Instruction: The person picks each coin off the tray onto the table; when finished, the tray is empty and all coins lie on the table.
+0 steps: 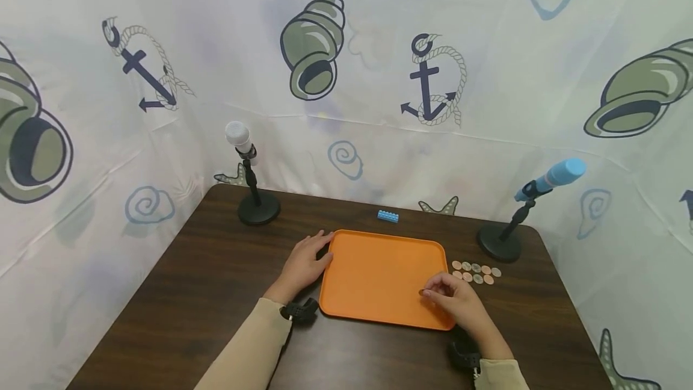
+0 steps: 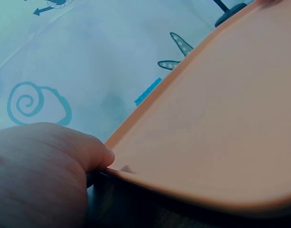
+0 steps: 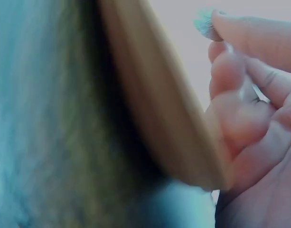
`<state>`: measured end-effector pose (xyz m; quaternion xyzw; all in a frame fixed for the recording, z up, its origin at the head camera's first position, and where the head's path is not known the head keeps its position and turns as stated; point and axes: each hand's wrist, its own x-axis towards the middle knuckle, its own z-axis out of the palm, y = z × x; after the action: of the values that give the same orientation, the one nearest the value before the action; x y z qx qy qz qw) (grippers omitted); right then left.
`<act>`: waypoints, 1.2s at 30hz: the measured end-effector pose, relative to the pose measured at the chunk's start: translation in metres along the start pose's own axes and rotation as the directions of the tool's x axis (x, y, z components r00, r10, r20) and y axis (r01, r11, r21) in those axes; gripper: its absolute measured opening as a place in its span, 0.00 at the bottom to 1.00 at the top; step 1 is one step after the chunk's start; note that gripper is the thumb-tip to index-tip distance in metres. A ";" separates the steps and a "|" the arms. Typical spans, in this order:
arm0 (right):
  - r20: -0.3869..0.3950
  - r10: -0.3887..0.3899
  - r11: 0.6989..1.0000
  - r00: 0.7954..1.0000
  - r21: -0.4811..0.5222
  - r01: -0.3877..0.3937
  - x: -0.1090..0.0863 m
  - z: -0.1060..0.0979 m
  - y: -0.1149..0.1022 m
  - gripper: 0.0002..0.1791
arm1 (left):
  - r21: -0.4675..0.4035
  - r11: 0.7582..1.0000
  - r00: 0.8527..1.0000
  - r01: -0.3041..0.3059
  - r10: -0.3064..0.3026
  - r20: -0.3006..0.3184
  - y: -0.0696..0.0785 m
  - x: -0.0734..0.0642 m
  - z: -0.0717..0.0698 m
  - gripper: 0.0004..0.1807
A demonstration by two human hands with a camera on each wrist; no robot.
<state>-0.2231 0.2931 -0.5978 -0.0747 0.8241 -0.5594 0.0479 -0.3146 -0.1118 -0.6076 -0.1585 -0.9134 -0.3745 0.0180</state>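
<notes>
An orange tray (image 1: 385, 278) lies on the dark table. My right hand (image 1: 457, 303) is over the tray's right part and pinches a coin (image 1: 423, 292) between thumb and fingertips. In the right wrist view the same coin (image 3: 209, 24) appears round and silvery, with the other fingers curled below it. My left hand (image 1: 303, 265) rests at the tray's left edge with fingers fairly straight. Its thumb touches the rim, as the left wrist view shows. Several coins (image 1: 476, 272), coppery and silvery, lie in two rows just right of the tray.
A blue toy brick (image 1: 387, 216) lies behind the tray. At the back left stands a black stand (image 1: 258, 208) with a white-headed object (image 1: 238, 134); at the back right another stand (image 1: 499, 242) holds a blue cylindrical object (image 1: 557, 174). A patterned cloth (image 1: 373, 77) hangs behind the table.
</notes>
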 end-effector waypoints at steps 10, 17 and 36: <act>-0.130 -0.064 0.949 0.989 0.298 0.100 -0.006 -0.025 0.017 0.15 | 0.003 1.000 1.000 0.001 -0.001 -0.005 -0.002 0.001 0.001 0.31; -0.576 0.134 0.986 0.806 0.159 -0.051 -0.022 -0.072 0.036 0.16 | 0.010 1.000 1.000 -0.007 0.007 -0.007 -0.004 0.002 0.003 0.31; -0.628 0.282 0.894 0.726 -0.102 -0.435 -0.028 -0.108 0.054 0.17 | 0.010 1.000 1.000 0.011 -0.011 -0.001 -0.001 0.004 0.004 0.31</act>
<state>-0.2169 0.4169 -0.6081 0.2621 0.8567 -0.4289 -0.1156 -0.3186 -0.1086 -0.6099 -0.1530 -0.9162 -0.3699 0.0171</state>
